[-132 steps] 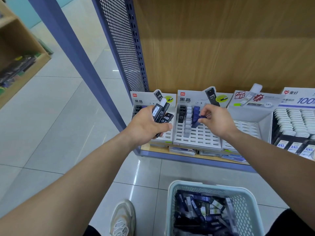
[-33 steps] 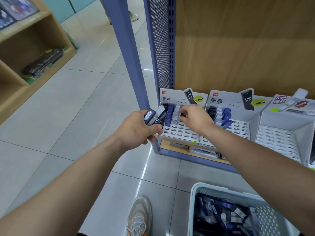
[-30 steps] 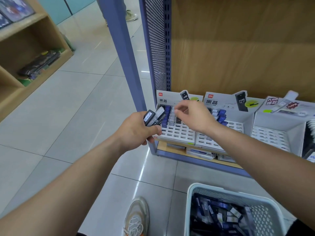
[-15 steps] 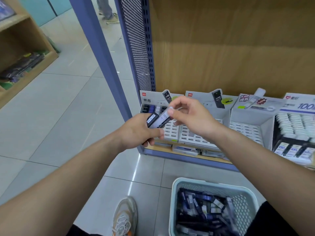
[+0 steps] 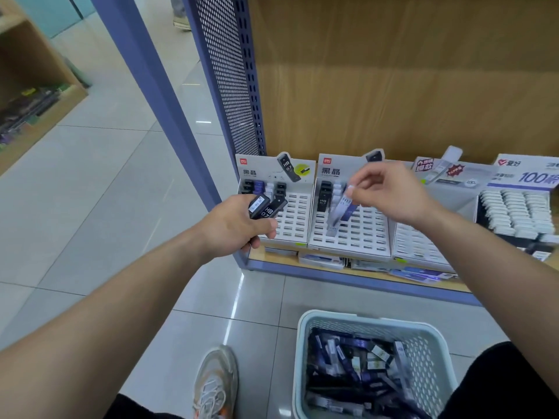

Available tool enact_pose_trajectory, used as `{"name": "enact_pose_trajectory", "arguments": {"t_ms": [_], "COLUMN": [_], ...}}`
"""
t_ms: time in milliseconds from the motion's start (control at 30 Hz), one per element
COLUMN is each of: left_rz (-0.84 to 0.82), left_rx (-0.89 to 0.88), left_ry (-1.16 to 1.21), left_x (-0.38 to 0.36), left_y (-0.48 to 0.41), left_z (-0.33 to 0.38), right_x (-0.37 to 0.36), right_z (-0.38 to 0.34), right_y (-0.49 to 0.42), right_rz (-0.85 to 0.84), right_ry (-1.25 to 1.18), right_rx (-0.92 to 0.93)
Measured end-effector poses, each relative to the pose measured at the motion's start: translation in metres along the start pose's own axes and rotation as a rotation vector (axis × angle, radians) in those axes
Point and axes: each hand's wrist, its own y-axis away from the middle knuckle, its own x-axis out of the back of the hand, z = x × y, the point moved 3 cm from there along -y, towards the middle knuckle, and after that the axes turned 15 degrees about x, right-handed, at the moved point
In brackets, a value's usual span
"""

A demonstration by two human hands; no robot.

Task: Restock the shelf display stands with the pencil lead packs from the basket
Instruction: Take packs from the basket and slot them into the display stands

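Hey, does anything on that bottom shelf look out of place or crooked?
Yes. Loose flat packets lie along the front of the shelf, tucked under the front of the display stands, and the right-hand ones are skewed. The stands themselves sit straight.

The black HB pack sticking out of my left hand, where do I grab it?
Probably pinch the black HB pack by its free upper end, coming from the right: that end juts past the left hand, whose fingers wrap the lower end.
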Motion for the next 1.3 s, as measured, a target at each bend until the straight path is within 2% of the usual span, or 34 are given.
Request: {"name": "enact_pose_trajectory", "arguments": {"t_ms": [100, 300, 567, 833, 1000, 1133, 1300], "left_rz": [-0.007, -0.016, -0.018, -0.017, -0.013, -0.019, -0.013], "left_rx": [0.000, -0.002, -0.008, -0.007, -0.002, -0.003, -0.007], "left_ry": [0.000, -0.002, 0.004, -0.010, 0.000, 0.003, -0.011], "left_x": [-0.002, 0.000, 0.002, 0.001, 0.003, 0.000, -0.001], "left_y": [0.000, -0.001, -0.003, -0.002, -0.001, -0.002, -0.001], "left_z": [0.001, -0.001, -0.002, 0.000, -0.001, 0.001, 0.002], "right_x": [-0.012, -0.032, -0.028, -0.036, -0.043, -0.050, -0.065], "right_z": [0.012, 0.032, 0.040, 0.037, 0.042, 0.041, 0.037], "right_y": [0.006, 0.014, 0.019, 0.015, 0.016, 0.015, 0.017], "right_rz": [-0.142, -0.233, -0.254, -0.251, -0.319, -0.278, -0.371], "right_ry": [0.124, 0.283, 0.318, 0.383, 0.432, 0.430, 0.603], "right_rx": [-0.029, -0.059, -0.091, -0.033, -0.029, -0.018, 0.002]}}
